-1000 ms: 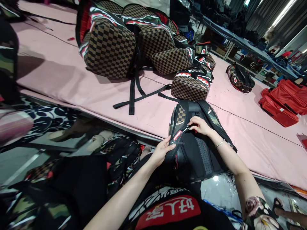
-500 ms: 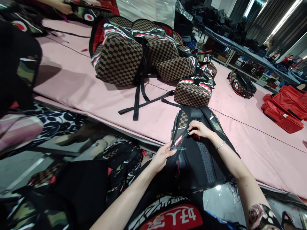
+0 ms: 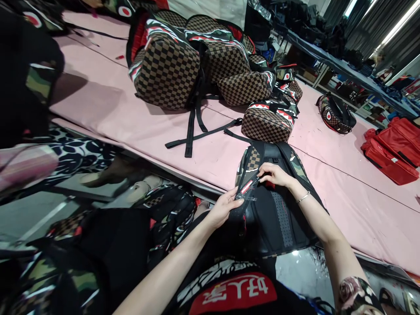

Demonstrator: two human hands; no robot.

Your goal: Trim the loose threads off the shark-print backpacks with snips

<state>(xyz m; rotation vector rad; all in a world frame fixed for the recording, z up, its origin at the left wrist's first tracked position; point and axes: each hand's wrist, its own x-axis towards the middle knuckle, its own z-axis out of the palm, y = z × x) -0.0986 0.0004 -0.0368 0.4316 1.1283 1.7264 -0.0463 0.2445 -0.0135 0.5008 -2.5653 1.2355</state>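
Observation:
A black backpack (image 3: pixel 267 223) with checkered and camouflage patches lies back side up over the table's near edge, in front of my body. My left hand (image 3: pixel 226 208) is closed on its left shoulder strap, thumb on top. My right hand (image 3: pixel 273 175) pinches the same strap higher up, fingertips at a small dark fitting. Between the two hands a red and white label (image 3: pixel 246 187) shows on the strap, with a clear plastic strip beside it.
Checkered backpacks (image 3: pixel 167 72) stand along the pink table (image 3: pixel 138 127), loose straps trailing toward me. A small checkered bag (image 3: pixel 267 124) touches the backpack's top. Red bags (image 3: pixel 393 148) lie right. More bags (image 3: pixel 114 249) are low on the left, near another person's patterned clothing (image 3: pixel 82 151).
The view has shifted slightly, so the table and bags sit a little higher and more to the right. Both hands keep their hold on the strap.

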